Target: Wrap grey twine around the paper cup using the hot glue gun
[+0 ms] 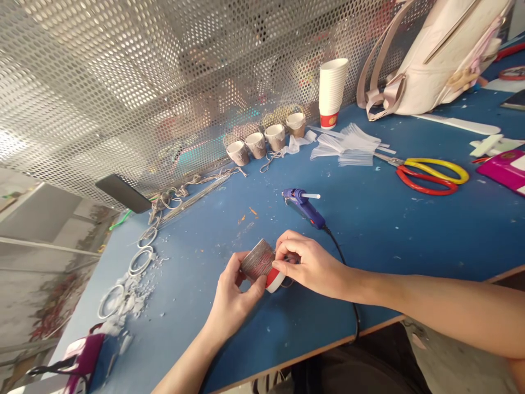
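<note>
A paper cup point(260, 261), tilted on its side above the table, is wound with grey-brown twine over much of its wall. A red band and white part stay bare at its lower right end. My left hand point(233, 295) grips the cup between thumb and fingers. Against the cup's right side, my right hand point(305, 262) pinches the twine, its thumb and forefinger pressed together near the edge of the winding. The strand itself is mostly hidden by the fingers. Just beyond my hands lies a blue hot glue gun point(304, 208) with a white glue stick in its back.
Several small twine-wrapped cups point(256, 145) line the perforated metal screen point(164, 82), beside stacked paper cups point(333, 93). Scissors point(430, 174), clear strips point(346, 145) and a backpack point(438, 60) lie right. Loose twine point(174, 197), a phone point(123, 193) and white rings point(140, 261) are left.
</note>
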Tool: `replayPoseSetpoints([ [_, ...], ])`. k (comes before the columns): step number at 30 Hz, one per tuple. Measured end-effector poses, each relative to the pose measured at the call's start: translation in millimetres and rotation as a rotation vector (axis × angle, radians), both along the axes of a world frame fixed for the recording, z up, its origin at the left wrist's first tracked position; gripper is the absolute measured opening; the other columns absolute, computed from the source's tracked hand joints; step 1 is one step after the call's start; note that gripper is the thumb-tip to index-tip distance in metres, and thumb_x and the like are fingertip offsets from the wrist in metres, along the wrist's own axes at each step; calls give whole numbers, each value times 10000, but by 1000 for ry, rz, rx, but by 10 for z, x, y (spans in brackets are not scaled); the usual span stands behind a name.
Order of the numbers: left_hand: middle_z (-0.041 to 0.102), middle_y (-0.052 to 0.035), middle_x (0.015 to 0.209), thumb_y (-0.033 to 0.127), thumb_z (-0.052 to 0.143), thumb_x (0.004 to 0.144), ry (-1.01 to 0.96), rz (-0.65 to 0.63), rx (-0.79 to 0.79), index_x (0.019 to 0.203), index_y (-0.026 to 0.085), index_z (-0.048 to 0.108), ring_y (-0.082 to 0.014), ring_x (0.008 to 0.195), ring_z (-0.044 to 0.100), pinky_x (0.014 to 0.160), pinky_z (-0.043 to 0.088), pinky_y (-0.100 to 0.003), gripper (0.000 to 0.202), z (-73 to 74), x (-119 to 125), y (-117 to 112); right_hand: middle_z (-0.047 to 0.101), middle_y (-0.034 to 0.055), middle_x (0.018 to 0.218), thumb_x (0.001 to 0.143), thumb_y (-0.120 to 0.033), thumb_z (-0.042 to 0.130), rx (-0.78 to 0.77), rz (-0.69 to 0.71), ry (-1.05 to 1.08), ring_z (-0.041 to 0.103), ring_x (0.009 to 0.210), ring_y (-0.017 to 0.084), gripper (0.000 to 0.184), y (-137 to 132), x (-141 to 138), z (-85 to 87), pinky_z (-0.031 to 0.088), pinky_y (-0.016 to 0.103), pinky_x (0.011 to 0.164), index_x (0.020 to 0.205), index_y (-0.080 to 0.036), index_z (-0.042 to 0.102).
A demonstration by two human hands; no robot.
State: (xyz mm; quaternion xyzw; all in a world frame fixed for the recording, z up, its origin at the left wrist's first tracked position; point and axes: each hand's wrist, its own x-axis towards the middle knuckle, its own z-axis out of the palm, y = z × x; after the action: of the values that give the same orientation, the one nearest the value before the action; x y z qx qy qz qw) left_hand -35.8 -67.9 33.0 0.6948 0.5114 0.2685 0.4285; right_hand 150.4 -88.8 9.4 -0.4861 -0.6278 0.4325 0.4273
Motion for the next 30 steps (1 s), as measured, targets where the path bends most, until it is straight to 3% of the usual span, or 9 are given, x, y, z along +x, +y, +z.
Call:
replayPoseSetpoints([
  [3, 636, 9, 737, 259, 620, 717, -12, 12, 25, 913, 179, 577, -151, 656, 584, 621, 482, -256, 216, 1, 0, 14, 575, 22, 929, 851, -264, 571, 73, -20, -73, 518, 690, 116, 136, -1, 78, 48, 435, 278, 675, 734, -196, 561],
  [10, 605, 28, 693, 253, 623, 703, -40, 85, 108, 888, 187, 557, -137, 624, 558, 605, 463, -243, 208, -27, -48, 44, 601, 37, 847, 894, -203, 493, 548, -181, 41, 555, 766, 159, 90, -112, 381, 404, 467, 302, 688, 830, -227, 551],
  [15, 607, 22, 716, 273, 628, 716, -93, 82, 113, 900, 187, 536, -138, 636, 575, 597, 469, -237, 224, -43, -69, 34, 623, 40, 892, 858, -259, 541, 171, -20, -142, 539, 606, 118, 101, -27, 266, 235, 444, 267, 582, 935, -201, 574],
  [18, 586, 28, 719, 258, 662, 696, -77, 101, 186, 913, 191, 532, -127, 622, 552, 597, 472, -233, 262, -83, -70, 32, 656, 26, 761, 819, -263, 596, -22, 43, -227, 543, 554, 137, 163, 32, 155, 94, 411, 272, 537, 967, -194, 596],
  [20, 567, 38, 700, 237, 669, 691, -60, 116, 231, 905, 195, 533, -116, 596, 528, 588, 467, -228, 256, -113, -68, 38, 647, 14, 662, 835, -213, 564, -31, 93, -213, 541, 545, 145, 55, 31, 120, 69, 396, 272, 532, 825, -199, 616],
  [23, 564, 40, 688, 238, 659, 703, -52, 134, 246, 895, 199, 537, -112, 578, 516, 579, 464, -228, 232, -142, -65, 52, 632, -3, 647, 822, -127, 549, 45, 203, -187, 527, 565, 131, 154, -18, 127, 131, 392, 255, 557, 707, -197, 625],
  [26, 562, 39, 691, 254, 664, 703, -54, 154, 235, 895, 200, 538, -116, 584, 518, 581, 464, -232, 236, -150, -65, 66, 668, 14, 759, 822, -161, 621, 106, 357, -279, 527, 566, 122, 84, -68, 185, 247, 382, 249, 565, 861, -183, 691],
  [28, 553, 43, 688, 251, 666, 702, -59, 160, 239, 894, 200, 540, -115, 585, 515, 578, 458, -228, 236, -149, -69, 74, 693, 52, 882, 836, -245, 647, 115, 426, -398, 575, 614, 148, 190, -83, 270, 325, 379, 264, 583, 1009, -179, 690],
  [30, 549, 43, 693, 247, 663, 704, -73, 167, 257, 896, 200, 542, -114, 592, 514, 580, 454, -227, 232, -144, -76, 84, 697, 56, 907, 842, -306, 644, 107, 427, -493, 603, 659, 173, 188, -85, 414, 398, 374, 275, 596, 986, -200, 700],
])
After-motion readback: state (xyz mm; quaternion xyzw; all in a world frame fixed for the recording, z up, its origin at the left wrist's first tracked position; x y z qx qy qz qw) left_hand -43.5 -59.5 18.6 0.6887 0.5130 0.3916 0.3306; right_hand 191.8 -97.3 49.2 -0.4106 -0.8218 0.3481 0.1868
